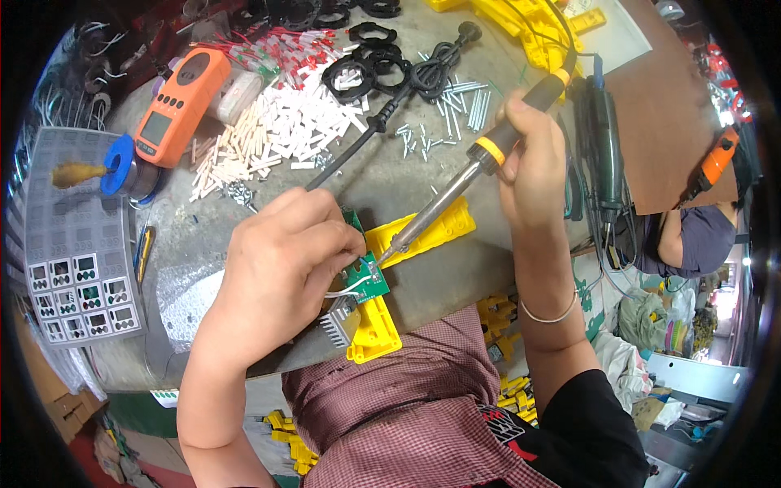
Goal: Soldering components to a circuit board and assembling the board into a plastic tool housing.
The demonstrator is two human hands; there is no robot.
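My right hand [533, 159] is closed around a soldering iron [492, 150] with a black and yellow handle. The iron slants down to the left, and its tip meets the right edge of a small green circuit board [372, 281]. My left hand [285, 264] pinches at the board's upper left; its fingertips are partly hidden, and what lies between them is hard to see. White wires [348, 293] run from the board, and a finned metal heat sink [335, 325] sits beside it. Under the board lies a yellow plastic housing [376, 333]; another yellow housing half [431, 232] lies just behind.
An orange multimeter [183, 106], a blue solder spool [120, 165] and a pile of white tubes [285, 122] lie at the left. Behind are a black cord [358, 146], screws [464, 106] and yellow housings [521, 32]. A dark green tool [604, 154] hangs right; a person [695, 240] sits beyond.
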